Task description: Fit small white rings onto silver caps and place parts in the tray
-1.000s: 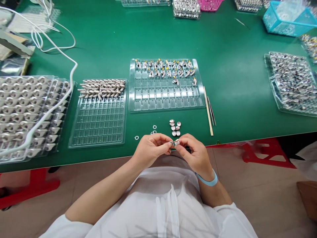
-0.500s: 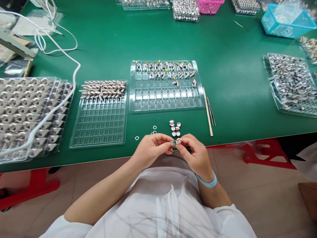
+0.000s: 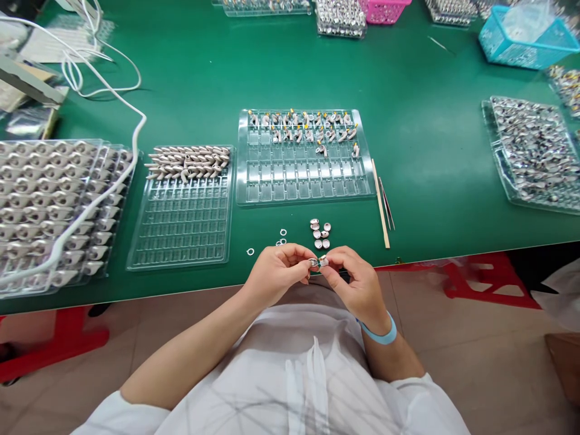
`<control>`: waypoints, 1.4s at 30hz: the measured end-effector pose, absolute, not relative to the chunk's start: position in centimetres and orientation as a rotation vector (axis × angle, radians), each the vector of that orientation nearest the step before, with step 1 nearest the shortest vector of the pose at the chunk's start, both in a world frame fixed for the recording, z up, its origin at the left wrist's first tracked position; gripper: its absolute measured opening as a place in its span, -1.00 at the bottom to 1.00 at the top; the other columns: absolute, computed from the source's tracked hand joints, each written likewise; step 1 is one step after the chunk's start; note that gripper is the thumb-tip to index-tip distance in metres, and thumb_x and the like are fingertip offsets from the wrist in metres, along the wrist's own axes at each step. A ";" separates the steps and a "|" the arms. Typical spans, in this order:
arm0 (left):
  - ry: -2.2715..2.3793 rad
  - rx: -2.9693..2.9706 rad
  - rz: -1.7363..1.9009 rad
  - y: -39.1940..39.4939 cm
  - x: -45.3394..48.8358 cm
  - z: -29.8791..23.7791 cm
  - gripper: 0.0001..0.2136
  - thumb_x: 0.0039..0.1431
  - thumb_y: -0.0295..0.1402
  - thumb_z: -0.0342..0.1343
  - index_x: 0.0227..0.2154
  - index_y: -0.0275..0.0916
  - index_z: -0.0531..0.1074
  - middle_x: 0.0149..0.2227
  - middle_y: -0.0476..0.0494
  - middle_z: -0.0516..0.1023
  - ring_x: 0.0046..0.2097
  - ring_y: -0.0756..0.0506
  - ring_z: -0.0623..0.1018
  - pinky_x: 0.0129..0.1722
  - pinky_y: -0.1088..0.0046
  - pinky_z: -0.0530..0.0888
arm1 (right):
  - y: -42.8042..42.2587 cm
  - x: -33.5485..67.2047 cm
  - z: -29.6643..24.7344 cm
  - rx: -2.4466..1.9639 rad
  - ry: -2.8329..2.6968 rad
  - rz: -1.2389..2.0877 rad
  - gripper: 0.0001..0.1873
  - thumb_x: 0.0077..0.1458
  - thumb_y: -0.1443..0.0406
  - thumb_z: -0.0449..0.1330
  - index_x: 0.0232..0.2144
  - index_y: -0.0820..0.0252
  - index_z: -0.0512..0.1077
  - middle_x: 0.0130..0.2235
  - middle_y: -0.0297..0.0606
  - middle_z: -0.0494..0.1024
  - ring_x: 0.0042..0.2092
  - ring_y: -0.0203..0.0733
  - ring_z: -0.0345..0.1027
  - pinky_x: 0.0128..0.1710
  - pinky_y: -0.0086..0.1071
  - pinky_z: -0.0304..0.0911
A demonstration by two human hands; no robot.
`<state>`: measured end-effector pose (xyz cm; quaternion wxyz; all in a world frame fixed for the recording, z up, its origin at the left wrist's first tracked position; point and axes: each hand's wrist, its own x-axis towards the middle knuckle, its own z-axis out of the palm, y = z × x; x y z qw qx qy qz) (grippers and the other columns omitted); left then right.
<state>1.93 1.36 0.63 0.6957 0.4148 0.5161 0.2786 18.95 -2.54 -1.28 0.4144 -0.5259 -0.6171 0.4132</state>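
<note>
At the far left of the bench (image 3: pixel 435 151), stacked clear trays (image 3: pixel 96 143) held rows of grey-beige parts (image 3: pixel 38 214), with a white cable (image 3: pixel 136 139) draped across them. Next came a single clear tray (image 3: pixel 181 235) with slim beige pieces (image 3: pixel 194 162) packed along its far end. Several loose rings (image 3: pixel 251 252) lay between it and the left hand (image 3: pixel 275 273).

That hand's fingers were pinched together on a small silvery part (image 3: pixel 313 262). Just to its right, tip facing tip above the near edge of the bench, was a small whitish part (image 3: pixel 323 261), clamped between the fingers of the right hand (image 3: pixel 360 285). Each part was nearest its own hand; whether the two touched, and how their long axes ran, was too small to tell. Just beyond the fingers sat a cluster of round metallic caps (image 3: pixel 325 244), and behind these a wide pocketed tray (image 3: pixel 310 175), with yellow-tipped pieces (image 3: pixel 309 133) in its far rows.

Farther right lay a wooden stick (image 3: pixel 381 208) beside tweezers (image 3: pixel 387 206), then a tray (image 3: pixel 495 145) heaped with shiny parts (image 3: pixel 534 148) and, behind it, a blue basket (image 3: pixel 502 45) holding clear plastic (image 3: pixel 525 24).
</note>
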 end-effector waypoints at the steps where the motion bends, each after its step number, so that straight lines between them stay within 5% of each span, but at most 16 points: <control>1: 1.149 0.925 0.622 1.4 2.0 0.7 -0.89 -0.06 -0.43 0.19 -0.44 -0.36 0.50 -0.51 -0.05 0.51 -0.52 0.05 0.46 -0.48 0.56 0.45 | -2.6 18.9 -1.3 -1.322 -1.533 1.044 -0.90 0.13 0.33 0.16 -0.27 0.12 0.45 -0.27 -0.25 0.48 -0.26 -0.23 0.36 -0.33 -0.36 0.29; 16: 1.075 1.004 0.646 0.9 1.7 1.9 -0.80 0.07 -0.26 0.17 -0.34 -0.31 0.52 -0.33 -0.14 0.58 -0.28 -0.05 0.55 -0.30 0.48 0.53 | -3.4 18.7 -1.6 -1.400 -1.243 1.146 -0.84 0.10 0.27 0.21 -0.22 0.09 0.44 -0.26 -0.29 0.54 -0.27 -0.25 0.45 -0.26 -0.39 0.42; 24: 0.911 0.891 0.660 1.3 1.5 1.2 -0.86 -0.01 -0.36 0.26 -0.41 -0.32 0.48 -0.47 -0.05 0.53 -0.44 0.03 0.50 -0.36 0.52 0.48 | -3.1 18.7 -1.2 -1.121 -1.132 1.390 -0.91 0.12 0.25 0.18 -0.32 0.12 0.46 -0.34 -0.30 0.46 -0.33 -0.29 0.38 -0.35 -0.40 0.39; 31: 0.818 0.818 0.674 1.1 1.9 -0.1 -0.74 -0.08 -0.42 0.31 -0.25 -0.29 0.54 -0.43 -0.07 0.54 -0.35 -0.04 0.55 -0.25 0.39 0.52 | -3.1 18.1 -2.7 -1.153 -0.964 1.436 -0.83 0.05 0.18 0.25 -0.35 0.12 0.39 -0.39 -0.32 0.47 -0.41 -0.30 0.35 -0.44 -0.41 0.35; 42: 0.813 0.909 0.696 1.3 1.9 0.2 -0.85 -0.01 -0.39 0.26 -0.34 -0.29 0.50 -0.40 -0.06 0.44 -0.35 -0.04 0.52 -0.28 0.37 0.50 | -2.9 17.7 -2.9 -1.142 -0.944 1.455 -0.83 0.07 0.18 0.23 -0.34 0.10 0.35 -0.41 -0.37 0.47 -0.42 -0.31 0.37 -0.45 -0.44 0.34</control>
